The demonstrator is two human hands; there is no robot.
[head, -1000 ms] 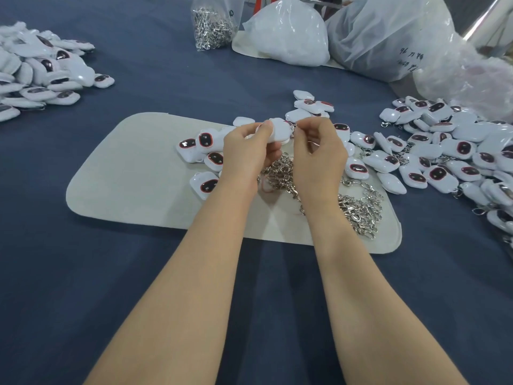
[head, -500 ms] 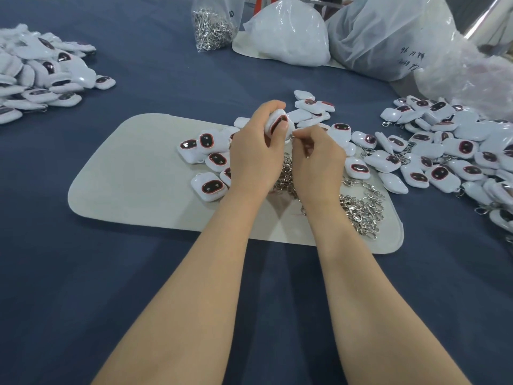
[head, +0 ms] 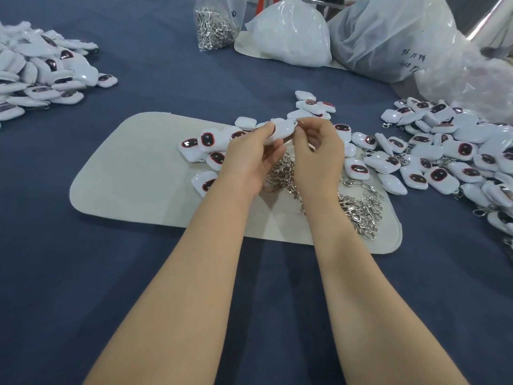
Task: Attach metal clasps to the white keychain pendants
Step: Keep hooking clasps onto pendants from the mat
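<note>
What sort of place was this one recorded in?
Probably a small assembly workshop bench: piles of identical white pendants on a blue-covered table, loose metal clasps heaped on a pale mat, and plastic bags of stock at the back.

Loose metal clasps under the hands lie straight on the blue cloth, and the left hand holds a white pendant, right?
Not the cloth: the head view shows the loose metal clasps lying on the beige mat. The left hand does hold a white pendant.
</note>
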